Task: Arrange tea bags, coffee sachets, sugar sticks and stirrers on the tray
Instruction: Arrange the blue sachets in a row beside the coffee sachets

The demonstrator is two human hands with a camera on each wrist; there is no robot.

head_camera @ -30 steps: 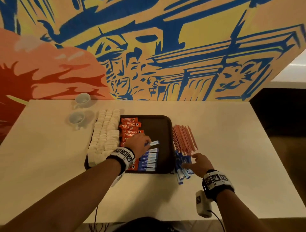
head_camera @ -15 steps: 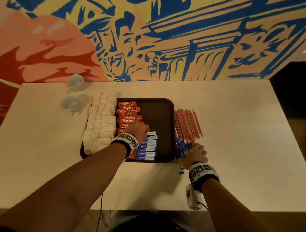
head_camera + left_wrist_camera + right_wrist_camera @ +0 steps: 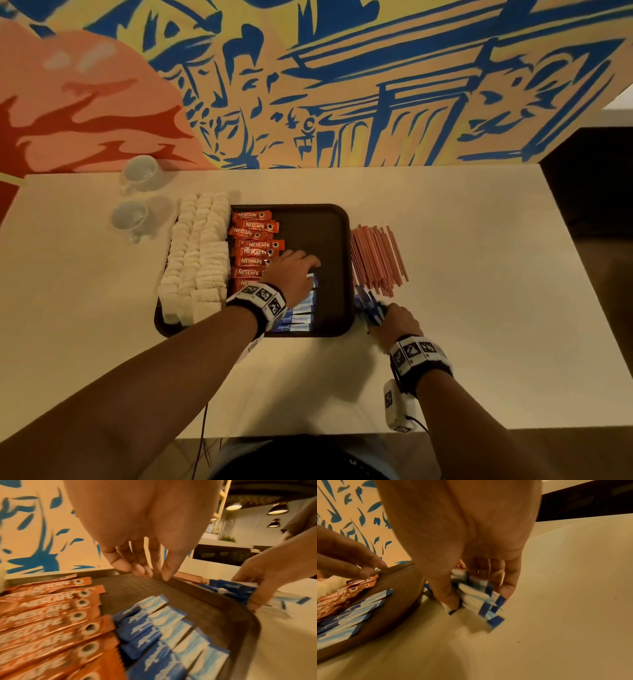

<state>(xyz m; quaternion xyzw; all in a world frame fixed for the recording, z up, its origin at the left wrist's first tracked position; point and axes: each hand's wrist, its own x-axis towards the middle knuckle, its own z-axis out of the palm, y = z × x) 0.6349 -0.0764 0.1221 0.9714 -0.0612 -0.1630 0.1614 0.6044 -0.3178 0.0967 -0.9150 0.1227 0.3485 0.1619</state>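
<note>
A dark brown tray (image 3: 334,236) lies on the white table. Along its left side lie white tea bags (image 3: 198,260), then orange Nescafe sachets (image 3: 255,245), then a row of blue sugar sticks (image 3: 301,317) (image 3: 164,626). My left hand (image 3: 310,267) (image 3: 142,572) hovers over the tray's middle, fingers relaxed and empty. Just right of the tray, my right hand (image 3: 388,313) (image 3: 477,595) grips a bunch of blue sugar sticks (image 3: 481,597) on the table. Thin red stirrers (image 3: 376,260) lie beyond them.
Two white cups (image 3: 140,171) (image 3: 132,216) stand at the table's back left. A painted wall (image 3: 342,85) runs along the far edge. A small white device (image 3: 394,404) lies near the front edge under my right wrist. Bare tabletop (image 3: 479,291) stretches right of the stirrers.
My left hand let go of a blue sugar stick in the tray's row and now hangs empty. My right hand went from spread over the loose sticks to gripping them.
</note>
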